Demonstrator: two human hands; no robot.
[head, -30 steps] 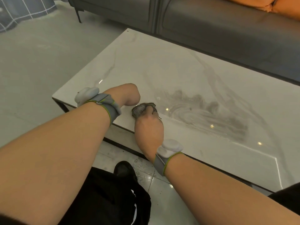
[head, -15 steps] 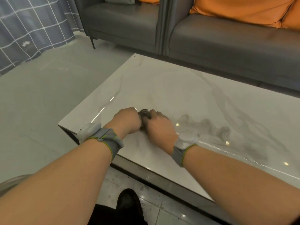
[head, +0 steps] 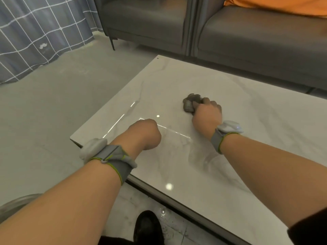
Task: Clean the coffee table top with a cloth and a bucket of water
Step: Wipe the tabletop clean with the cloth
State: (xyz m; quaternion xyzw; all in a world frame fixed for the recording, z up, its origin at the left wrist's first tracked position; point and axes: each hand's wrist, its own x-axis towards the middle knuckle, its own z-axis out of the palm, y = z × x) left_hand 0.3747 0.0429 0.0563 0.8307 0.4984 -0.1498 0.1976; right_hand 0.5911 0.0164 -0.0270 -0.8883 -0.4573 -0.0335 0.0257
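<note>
The coffee table (head: 238, 106) has a glossy white marble top with grey veins and a dark edge. My right hand (head: 207, 115) grips a crumpled grey-brown cloth (head: 192, 103) and presses it on the tabletop near the middle. My left hand (head: 144, 134) is closed in a fist and rests on the table near its left front corner, a hand's width from the cloth. A faint wet smear (head: 203, 156) lies on the top between my forearms. Both wrists wear grey bands.
A grey sofa (head: 247, 41) with an orange cushion (head: 283, 6) runs behind the table. A checked curtain (head: 35, 36) hangs at the left. A metal rim (head: 16, 204), perhaps the bucket, shows at the lower left. My black shoe (head: 148, 227) is on the tiled floor.
My right hand has pushed the cloth away from the front edge toward the middle of the table. My left hand has parted from it and stays near the corner. The view has tilted up.
</note>
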